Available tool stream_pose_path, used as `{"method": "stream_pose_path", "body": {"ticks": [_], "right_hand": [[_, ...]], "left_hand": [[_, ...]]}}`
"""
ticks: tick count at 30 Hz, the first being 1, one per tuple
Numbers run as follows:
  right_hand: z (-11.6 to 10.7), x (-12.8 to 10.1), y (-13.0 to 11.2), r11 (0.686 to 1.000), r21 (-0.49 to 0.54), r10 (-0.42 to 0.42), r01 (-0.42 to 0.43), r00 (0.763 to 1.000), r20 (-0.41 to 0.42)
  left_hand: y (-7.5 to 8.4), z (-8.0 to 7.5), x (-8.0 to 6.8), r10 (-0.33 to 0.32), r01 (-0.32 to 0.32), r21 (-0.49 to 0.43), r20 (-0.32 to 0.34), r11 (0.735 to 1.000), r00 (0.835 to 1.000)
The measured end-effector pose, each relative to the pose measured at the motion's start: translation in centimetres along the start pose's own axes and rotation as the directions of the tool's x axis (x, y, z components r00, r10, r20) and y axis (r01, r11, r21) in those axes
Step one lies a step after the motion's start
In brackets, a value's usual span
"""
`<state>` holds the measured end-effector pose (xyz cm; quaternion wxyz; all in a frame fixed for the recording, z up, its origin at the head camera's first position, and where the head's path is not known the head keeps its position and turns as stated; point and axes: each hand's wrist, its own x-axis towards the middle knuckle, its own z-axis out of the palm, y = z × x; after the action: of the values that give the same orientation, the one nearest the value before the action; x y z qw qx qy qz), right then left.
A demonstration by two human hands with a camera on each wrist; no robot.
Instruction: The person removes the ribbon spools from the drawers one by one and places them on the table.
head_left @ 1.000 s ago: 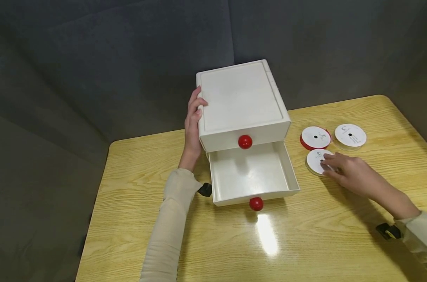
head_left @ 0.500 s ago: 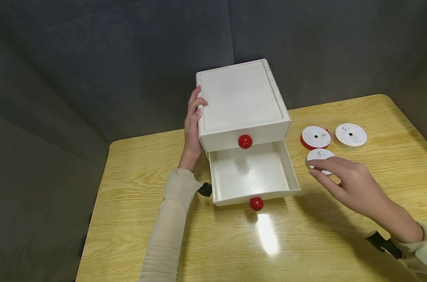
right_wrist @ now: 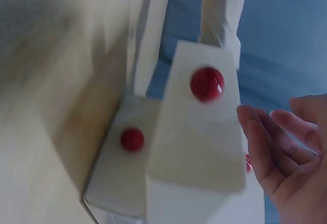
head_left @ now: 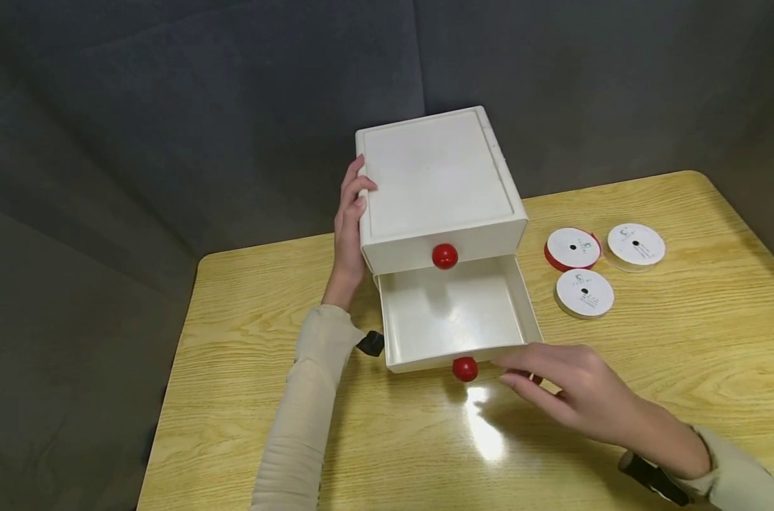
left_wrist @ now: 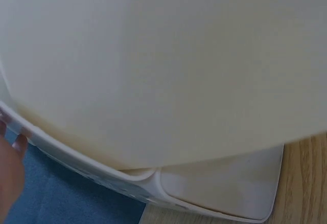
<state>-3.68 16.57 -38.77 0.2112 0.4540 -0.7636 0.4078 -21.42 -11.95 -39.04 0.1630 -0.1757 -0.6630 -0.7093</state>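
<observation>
My left hand [head_left: 350,227] presses flat against the white drawer box [head_left: 438,188], steadying it. My right hand [head_left: 569,390], fingers loose and holding nothing, sits just beside the red knob [head_left: 465,369] of the pulled-out, bare lower drawer [head_left: 454,316].

The left hand [left_wrist: 9,170] is cut off at the left wrist view's edge, its grip hidden.

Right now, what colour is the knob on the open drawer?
Red; the drawer knob shows best in the head view.
</observation>
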Motion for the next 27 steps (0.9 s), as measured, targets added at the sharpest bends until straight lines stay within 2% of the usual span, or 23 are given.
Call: {"method": "stream_pose_path", "body": {"ticks": [8, 14, 17, 22, 27], "right_hand": [[2.5, -0.5, 0.7, 0.998, 0.053, 0.036, -0.042, 0.993, 0.109], [3.3, -1.2, 1.1, 0.987, 0.121, 0.083, -0.108, 0.977, 0.195], [3.8, -1.3, 1.2, 0.982, 0.137, 0.101, -0.127, 0.978, 0.185], [4.3, -1.0, 1.3, 0.989, 0.111, 0.086, -0.098, 0.990, 0.109], [4.5, -0.5, 1.5, 0.989, 0.111, 0.089, -0.097, 0.993, 0.078]], "left_hand": [[0.0, 0.0, 0.0, 0.000, 0.000, 0.024, 0.007, 1.000, 1.000], [0.0, 0.0, 0.1, 0.003, -0.003, 0.030, 0.009, 1.000, 1.000], [0.0, 0.0, 0.1, 0.001, -0.001, 0.027, 0.010, 1.000, 1.000], [0.0, 0.0, 0.1, 0.001, -0.001, 0.027, 0.008, 1.000, 1.000], [0.1, 0.0, 0.0, 0.004, -0.004, 0.022, 0.010, 1.000, 1.000]]}}
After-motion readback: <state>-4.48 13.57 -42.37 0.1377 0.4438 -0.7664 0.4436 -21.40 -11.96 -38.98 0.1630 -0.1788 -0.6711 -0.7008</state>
